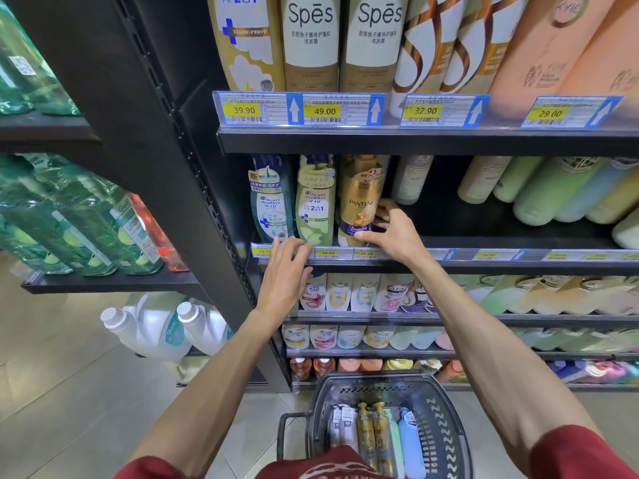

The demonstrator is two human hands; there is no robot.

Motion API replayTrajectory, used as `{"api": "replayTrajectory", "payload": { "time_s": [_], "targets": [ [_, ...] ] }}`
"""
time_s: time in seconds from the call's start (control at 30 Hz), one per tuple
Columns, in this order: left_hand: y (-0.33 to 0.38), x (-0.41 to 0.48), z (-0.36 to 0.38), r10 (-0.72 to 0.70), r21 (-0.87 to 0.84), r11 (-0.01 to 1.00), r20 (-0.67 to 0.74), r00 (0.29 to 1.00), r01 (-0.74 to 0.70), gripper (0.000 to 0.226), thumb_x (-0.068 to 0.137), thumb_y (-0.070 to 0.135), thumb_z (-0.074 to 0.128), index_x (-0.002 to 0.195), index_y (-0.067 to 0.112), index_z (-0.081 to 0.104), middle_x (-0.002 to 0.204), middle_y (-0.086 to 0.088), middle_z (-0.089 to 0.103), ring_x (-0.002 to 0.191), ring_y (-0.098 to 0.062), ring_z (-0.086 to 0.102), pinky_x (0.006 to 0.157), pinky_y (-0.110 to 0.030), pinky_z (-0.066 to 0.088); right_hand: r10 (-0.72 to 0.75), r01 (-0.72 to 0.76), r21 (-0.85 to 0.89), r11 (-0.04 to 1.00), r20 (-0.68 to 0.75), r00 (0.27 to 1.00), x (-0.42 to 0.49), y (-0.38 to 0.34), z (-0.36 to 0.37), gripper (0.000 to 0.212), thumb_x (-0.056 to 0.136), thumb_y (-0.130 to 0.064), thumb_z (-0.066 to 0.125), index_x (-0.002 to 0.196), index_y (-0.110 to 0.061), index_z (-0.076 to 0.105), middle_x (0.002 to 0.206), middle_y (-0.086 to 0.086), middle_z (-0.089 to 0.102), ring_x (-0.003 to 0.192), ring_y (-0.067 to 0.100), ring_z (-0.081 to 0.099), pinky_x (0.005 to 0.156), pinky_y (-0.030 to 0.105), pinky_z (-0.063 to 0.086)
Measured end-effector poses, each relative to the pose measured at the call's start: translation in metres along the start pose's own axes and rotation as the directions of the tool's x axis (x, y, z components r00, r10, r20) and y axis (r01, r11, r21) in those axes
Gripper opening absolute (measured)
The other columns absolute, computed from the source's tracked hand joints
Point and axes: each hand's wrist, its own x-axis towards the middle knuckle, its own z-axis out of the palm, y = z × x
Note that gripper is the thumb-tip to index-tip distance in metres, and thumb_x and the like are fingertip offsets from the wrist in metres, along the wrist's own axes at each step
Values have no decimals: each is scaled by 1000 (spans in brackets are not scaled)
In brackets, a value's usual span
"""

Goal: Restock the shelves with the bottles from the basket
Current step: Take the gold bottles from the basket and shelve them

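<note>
My right hand (390, 233) is curled round the gold Pantene bottle (358, 202), thumb on its purple lower band, fingers behind it. The bottle's upright at the shelf (501, 229) front edge, third from the left end, just beside the green Head & Shoulders bottle (315, 205). My left hand (285, 271) lies flat, fingers straight on that front edge. The basket (446, 420) below holds more bottles.

Bottles (377, 433) in basket (445, 430), below shelves (415, 143)
</note>
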Motion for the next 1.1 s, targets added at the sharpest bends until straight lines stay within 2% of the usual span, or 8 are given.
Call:
{"api": "replayTrajectory", "payload": {
  "time_s": [0.3,0.43,0.53,0.7,0.87,0.97,1.03,1.1],
  "targets": [
    [2,0,-2,-16,12,1000,13,1000,16,42,90,1,70,129,2,56,119,-13,53,114,-31,54,121,-58,26,-28,29,48,998,-9,1000,-1,3,3,76,74,-19,87,137,-15,46,139,3,58,119,10,56,98,23,46],
    [2,0,-1,-13,-4,1000,-1,1000,13,41,90,0,70,128,4,56,118,-11,52,113,-30,54,123,-56,23,-30,30,52,998,-2,1000,-1,4,4,73,75,-21,87,137,-15,47,124,-12,55,114,8,56,85,11,44],
    [4,0,-2,-25,-2,1000,6,1000,25,42,89,-1,70,128,3,56,118,-12,52,113,-30,54,124,-55,22,-21,21,35,999,-2,1000,0,3,2,69,75,-23,86,133,-18,49,116,-14,57,106,5,55,74,6,42],
    [5,0,-3,-25,0,1000,6,1000,25,43,88,-2,71,127,4,56,118,-11,52,111,-30,54,124,-54,21,-20,20,20,1000,-7,1000,1,4,3,64,75,-23,87,128,-20,51,115,-11,60,110,9,58,84,15,46],
    [5,-1,-2,-26,9,1000,-1,1000,26,44,87,-2,72,127,3,56,118,-12,53,112,-30,54,123,-56,23,-3,3,-12,1000,-25,1000,-3,1,4,67,77,-24,85,134,-17,50,116,-14,56,106,5,55,71,7,41],
    [5,1,-3,-32,9,999,12,999,31,44,87,-2,71,128,3,56,118,-12,53,112,-30,55,123,-56,24,8,-10,-39,999,-39,999,-4,0,5,68,78,-26,85,135,-17,49,124,-9,59,106,7,55,72,9,40],
    [5,1,-5,-32,9,999,18,999,32,43,88,-3,70,129,3,57,118,-12,54,111,-30,55,123,-55,24,15,-19,-68,998,-46,999,-4,0,6,69,77,-28,85,135,-17,50,128,-4,61,107,8,58,76,12,44],
    [6,1,-5,-27,19,999,19,999,26,43,88,-3,70,129,3,57,118,-12,54,111,-31,56,123,-55,25,33,-37,-97,995,-48,998,-6,-2,4,70,76,-32,85,135,-16,51,127,-2,65,108,10,63,83,21,53]
  ]
}}
